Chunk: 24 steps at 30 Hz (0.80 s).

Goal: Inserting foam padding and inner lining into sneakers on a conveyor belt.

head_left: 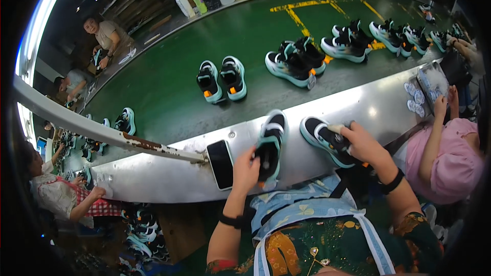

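Observation:
My left hand (247, 168) grips the heel of a black sneaker with a mint sole (270, 140), which lies sole-side tilted on the shiny metal ledge (169, 166). My right hand (362, 142) is closed over the opening of a second matching sneaker (321, 138), which rests on the same ledge just to the right. Both forearms wear a black wrist band. The two shoes lie a short gap apart.
A dark phone (221, 164) lies on the ledge left of my left hand. Beyond the ledge runs a green conveyor belt (169, 92) carrying several sneaker pairs (222, 79). A person in pink (450, 153) sits at my right; others work at the left.

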### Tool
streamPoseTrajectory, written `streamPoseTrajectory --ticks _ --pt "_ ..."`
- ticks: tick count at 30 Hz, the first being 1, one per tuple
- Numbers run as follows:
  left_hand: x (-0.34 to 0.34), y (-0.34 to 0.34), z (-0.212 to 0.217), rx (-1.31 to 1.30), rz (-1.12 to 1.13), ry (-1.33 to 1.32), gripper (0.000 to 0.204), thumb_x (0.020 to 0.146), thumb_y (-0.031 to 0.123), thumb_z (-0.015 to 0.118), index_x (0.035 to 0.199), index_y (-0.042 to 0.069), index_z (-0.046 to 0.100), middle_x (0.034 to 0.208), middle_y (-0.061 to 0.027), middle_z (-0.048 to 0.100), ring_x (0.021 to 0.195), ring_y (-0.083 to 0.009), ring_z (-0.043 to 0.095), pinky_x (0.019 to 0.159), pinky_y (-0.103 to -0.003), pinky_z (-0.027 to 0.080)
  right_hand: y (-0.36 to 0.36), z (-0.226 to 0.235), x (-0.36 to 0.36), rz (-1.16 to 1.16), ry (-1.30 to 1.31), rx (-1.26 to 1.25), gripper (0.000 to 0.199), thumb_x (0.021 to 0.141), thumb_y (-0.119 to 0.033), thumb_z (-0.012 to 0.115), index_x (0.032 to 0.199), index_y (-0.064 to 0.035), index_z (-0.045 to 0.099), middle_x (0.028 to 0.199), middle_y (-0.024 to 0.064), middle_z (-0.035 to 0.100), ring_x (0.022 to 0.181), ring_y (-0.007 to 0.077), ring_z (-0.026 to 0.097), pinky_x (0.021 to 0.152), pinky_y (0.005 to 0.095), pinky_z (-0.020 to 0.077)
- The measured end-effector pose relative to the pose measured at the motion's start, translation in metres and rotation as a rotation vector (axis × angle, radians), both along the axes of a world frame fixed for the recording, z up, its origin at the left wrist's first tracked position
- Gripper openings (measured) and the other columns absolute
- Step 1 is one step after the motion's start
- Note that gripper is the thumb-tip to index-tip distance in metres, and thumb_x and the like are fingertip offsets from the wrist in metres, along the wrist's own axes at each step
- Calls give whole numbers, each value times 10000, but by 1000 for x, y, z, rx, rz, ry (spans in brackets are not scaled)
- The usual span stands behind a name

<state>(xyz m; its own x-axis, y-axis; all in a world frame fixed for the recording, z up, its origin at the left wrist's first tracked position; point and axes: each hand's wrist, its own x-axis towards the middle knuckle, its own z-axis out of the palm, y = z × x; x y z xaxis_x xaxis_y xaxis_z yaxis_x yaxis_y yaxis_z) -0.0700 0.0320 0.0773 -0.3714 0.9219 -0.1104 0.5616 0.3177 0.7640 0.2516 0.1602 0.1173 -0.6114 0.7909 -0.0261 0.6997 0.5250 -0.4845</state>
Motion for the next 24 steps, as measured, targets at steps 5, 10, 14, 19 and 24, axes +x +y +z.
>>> streamPoseTrajectory --ticks 5,10,14,19,24 --pt "16 -16 10 -27 -69 -95 304 834 144 589 1116 39 634 978 -183 647 897 -335 602 800 -392 463 7 46 5 190 -298 -114 683 659 4 633 1295 -216 519 892 160 520 828 359 526 763 406 435" --pt "21 -17 -14 76 -150 -85 290 851 158 575 1106 34 632 1013 -180 636 926 -336 590 805 -413 452 -19 62 -26 424 -7 53 574 710 -82 649 1261 -181 523 864 132 514 796 318 546 721 412 448" --pt "20 -22 -36 147 -33 9 275 879 148 545 1090 -15 611 981 -184 638 910 -319 597 801 -405 453 -25 17 -87 331 145 -142 660 823 -204 642 1412 -267 352 980 138 522 868 334 572 695 428 484" --pt "7 -22 -22 123 -20 -261 283 902 163 542 1072 -59 590 955 -160 649 839 -255 621 740 -319 479 9 -3 -135 506 388 -239 781 723 -165 722 1409 -240 357 967 157 522 885 382 557 774 451 440" --pt "19 -20 4 -36 -57 -94 391 930 268 513 1170 -31 590 992 -200 660 855 -278 622 773 -351 479 29 -11 -137 603 202 -550 670 632 -131 766 1261 -156 537 939 184 556 911 389 560 757 454 429"
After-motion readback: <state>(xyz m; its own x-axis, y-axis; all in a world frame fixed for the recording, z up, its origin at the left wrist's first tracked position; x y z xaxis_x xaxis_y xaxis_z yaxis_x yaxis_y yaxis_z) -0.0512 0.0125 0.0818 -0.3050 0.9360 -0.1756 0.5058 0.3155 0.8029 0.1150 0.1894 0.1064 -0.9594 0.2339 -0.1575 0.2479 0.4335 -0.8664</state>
